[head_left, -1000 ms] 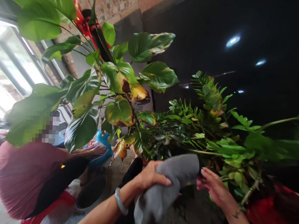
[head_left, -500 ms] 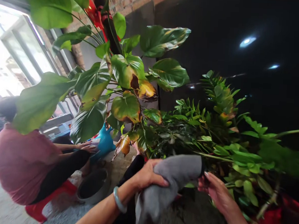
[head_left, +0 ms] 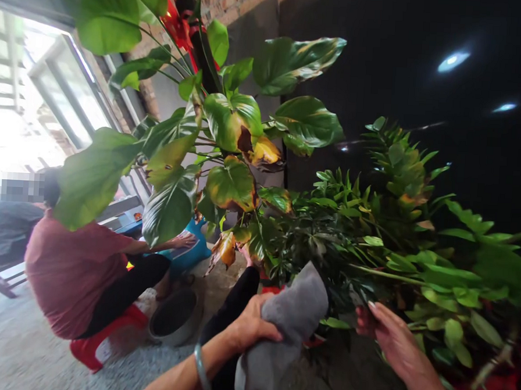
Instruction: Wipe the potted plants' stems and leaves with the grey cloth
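My left hand point(head_left: 253, 325), with a pale bangle point(head_left: 202, 368) on the wrist, grips a piece of grey cloth point(head_left: 301, 305). The cloth's upper part stands up like a tube and leans right, while the rest hangs down over my lap. To the right of the cloth and apart from it, my right hand point(head_left: 393, 336) is closed on a small dark tool point(head_left: 365, 317). A thin greyish tip points up from that tool; its exact kind is hard to make out against the leaves.
A tall plant point(head_left: 230, 184) with yellowing leaves rises ahead, and leafy plants point(head_left: 414, 267) crowd the right. At left a person point(head_left: 77, 273) on a red stool point(head_left: 107, 338) touches a blue bag point(head_left: 191, 252). Close to the stool stands a grey bucket point(head_left: 175, 318).
My right hand has come away from the cloth's end and now sits to its right. The cloth's top has tipped upward. The view has shifted left, and the person's hand lies farther along the bag.
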A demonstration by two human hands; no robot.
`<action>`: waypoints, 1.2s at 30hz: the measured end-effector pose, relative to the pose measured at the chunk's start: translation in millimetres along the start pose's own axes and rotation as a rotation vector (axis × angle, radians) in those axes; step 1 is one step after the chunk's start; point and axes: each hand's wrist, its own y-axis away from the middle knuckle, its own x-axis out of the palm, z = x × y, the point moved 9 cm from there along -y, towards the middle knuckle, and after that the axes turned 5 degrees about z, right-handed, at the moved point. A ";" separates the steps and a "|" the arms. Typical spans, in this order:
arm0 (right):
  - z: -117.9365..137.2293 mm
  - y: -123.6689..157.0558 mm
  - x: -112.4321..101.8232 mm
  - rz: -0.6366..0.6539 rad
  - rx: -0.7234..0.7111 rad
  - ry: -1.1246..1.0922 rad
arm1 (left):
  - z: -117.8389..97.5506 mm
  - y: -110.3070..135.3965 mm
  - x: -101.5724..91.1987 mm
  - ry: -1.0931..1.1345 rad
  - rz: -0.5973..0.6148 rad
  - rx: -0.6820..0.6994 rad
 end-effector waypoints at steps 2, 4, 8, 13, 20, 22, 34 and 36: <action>-0.3 -1.0 -1.5 -0.004 0.003 -0.006 | -33.6 2.7 -15.4 0.097 -0.073 0.106; -0.9 -2.3 -1.0 -0.010 0.005 -0.010 | -73.7 -2.6 -42.0 0.186 -0.252 0.249; -3.7 -2.9 3.3 -0.012 0.012 -0.010 | -76.1 -23.3 -59.9 0.293 -0.468 0.258; -2.6 0.8 2.4 0.002 -0.005 0.010 | 29.5 -9.9 3.2 0.246 -0.129 -0.157; -0.3 0.9 -4.8 -0.005 0.000 0.007 | -38.5 10.2 -26.2 0.339 -0.217 0.083; -1.0 -0.1 -2.5 -0.005 -0.007 0.009 | -55.9 -0.7 -39.7 0.356 -0.342 0.145; 0.4 2.2 2.8 0.027 -0.023 0.021 | -20.5 -2.7 47.5 0.210 0.122 0.011; 0.2 1.8 3.2 0.043 -0.022 0.018 | -60.1 -21.1 34.4 0.164 0.021 0.173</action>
